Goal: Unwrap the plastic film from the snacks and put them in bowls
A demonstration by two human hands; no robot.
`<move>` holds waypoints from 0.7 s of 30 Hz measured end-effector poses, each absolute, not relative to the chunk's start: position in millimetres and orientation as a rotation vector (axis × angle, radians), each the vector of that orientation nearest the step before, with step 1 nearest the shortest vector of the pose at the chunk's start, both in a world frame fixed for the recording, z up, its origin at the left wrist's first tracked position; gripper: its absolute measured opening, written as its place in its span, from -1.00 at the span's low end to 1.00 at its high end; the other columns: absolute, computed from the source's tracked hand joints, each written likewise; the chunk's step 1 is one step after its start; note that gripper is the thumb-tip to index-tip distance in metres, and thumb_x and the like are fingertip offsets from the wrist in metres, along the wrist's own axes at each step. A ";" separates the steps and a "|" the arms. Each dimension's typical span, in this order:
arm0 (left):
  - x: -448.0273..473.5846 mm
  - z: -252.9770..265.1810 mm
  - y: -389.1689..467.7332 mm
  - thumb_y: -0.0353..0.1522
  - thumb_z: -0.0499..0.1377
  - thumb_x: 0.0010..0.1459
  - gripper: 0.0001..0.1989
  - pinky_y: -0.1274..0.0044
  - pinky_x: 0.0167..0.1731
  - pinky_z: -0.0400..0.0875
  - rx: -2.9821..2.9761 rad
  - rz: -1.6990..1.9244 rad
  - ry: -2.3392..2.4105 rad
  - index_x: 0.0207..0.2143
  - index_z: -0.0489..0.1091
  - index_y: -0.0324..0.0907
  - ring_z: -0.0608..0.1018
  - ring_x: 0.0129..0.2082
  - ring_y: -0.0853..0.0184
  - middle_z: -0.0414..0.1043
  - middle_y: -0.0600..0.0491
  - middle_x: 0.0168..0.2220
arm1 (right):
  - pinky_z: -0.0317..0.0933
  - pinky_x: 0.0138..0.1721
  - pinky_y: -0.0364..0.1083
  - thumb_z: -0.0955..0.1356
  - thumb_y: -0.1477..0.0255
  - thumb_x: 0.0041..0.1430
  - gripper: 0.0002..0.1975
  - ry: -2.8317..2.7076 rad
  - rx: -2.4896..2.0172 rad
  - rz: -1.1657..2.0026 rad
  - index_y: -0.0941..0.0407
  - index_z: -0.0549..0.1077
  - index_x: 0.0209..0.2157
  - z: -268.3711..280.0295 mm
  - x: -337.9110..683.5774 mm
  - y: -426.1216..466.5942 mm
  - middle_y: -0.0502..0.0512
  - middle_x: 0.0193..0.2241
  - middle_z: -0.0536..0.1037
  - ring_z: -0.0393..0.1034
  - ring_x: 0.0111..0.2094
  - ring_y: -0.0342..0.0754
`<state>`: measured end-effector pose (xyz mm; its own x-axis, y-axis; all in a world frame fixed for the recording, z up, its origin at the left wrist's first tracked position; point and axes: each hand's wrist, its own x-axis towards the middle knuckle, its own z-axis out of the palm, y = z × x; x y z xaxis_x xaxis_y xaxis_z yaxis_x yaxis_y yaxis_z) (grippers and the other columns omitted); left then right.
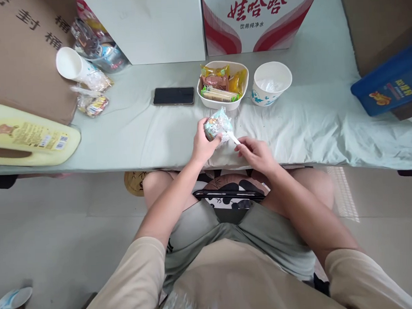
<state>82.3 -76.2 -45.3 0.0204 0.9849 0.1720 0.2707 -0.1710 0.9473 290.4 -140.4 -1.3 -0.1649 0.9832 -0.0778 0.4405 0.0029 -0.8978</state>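
Observation:
In my left hand (205, 143) is a small snack package (218, 125) in crinkled clear and light-blue plastic, held just above the near part of the table. The fingers wrap round its left side, with the thumb across its front. My right hand (255, 153) pinches a slim white plastic utensil (234, 138), like a spoon handle. Its far end meets the wrapper, and whatever tip it has is hidden there. Just beyond the hands stands a white bowl (207, 103) of wrapped snacks (219, 83). To its right is a white paper cup (273, 81) with clear plastic inside.
A black phone (174, 95) lies left of the bowl. Cartons (261, 20) line the back. At left are a tipped paper cup (68, 63), crumpled wrappers (93, 104) and a yellow jug (27, 135); a blue container (390, 80) is at right. The table's front edge crosses above my lap.

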 end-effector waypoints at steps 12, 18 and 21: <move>77.6 -49.4 -76.3 -0.18 0.38 0.04 -0.29 0.24 0.15 0.43 1.559 1.168 1.174 0.18 0.20 -0.09 0.53 0.12 0.09 0.43 -0.13 0.14 | 0.37 -0.32 -0.07 0.27 0.01 0.36 -0.55 -1.627 -1.525 1.135 0.11 0.50 -0.15 -7.1 276.8 -136.2 0.13 -0.38 0.66 0.55 -0.43 -0.03; 75.6 -46.1 -68.9 0.02 0.36 0.08 -0.27 0.29 0.11 0.48 1.422 1.143 0.992 0.19 0.20 -0.03 0.54 0.13 0.09 0.40 -0.12 0.17 | 0.39 -0.31 -0.05 0.27 0.04 0.36 -0.59 -1.596 -1.551 1.154 0.10 0.50 -0.14 -3.8 272.8 -131.9 0.12 -0.37 0.65 0.57 -0.41 -0.01; 75.7 -48.0 -62.8 0.04 0.37 0.07 -0.26 0.30 0.09 0.48 1.395 1.153 1.016 0.18 0.20 -0.02 0.53 0.13 0.10 0.38 -0.11 0.18 | 0.37 -0.32 -0.06 0.27 0.05 0.37 -0.60 -1.608 -1.561 1.107 0.09 0.51 -0.19 2.2 268.8 -131.2 0.07 -0.45 0.62 0.52 -0.46 -0.03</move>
